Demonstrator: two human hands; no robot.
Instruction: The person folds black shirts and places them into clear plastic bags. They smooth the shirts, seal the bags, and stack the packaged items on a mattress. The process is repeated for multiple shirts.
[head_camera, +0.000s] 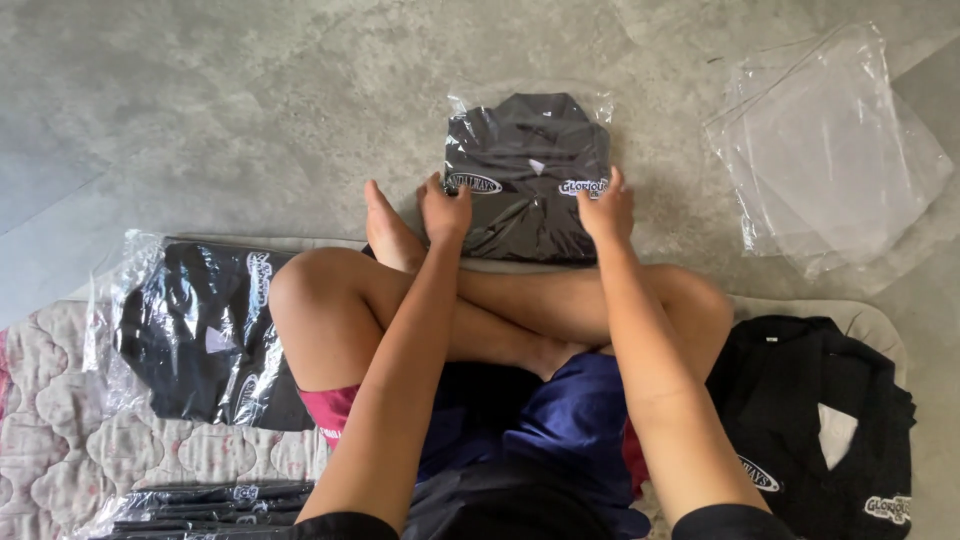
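A folded black shirt in a clear plastic bag (525, 150) lies on the grey floor in front of my crossed legs. My left hand (444, 208) presses on the bag's near left edge, fingers curled on the plastic. At the near right edge my right hand (607, 208) rests on the bag, fingers bent over it. Both hands touch the bagged shirt; whether they grip or only press it flat I cannot tell.
A stack of empty clear bags (830, 150) lies at the right on the floor. Bagged black shirts (200, 330) sit at my left on a quilted mat (60, 420), with more (215, 505) near the bottom. An unbagged black shirt (810, 420) lies at my right.
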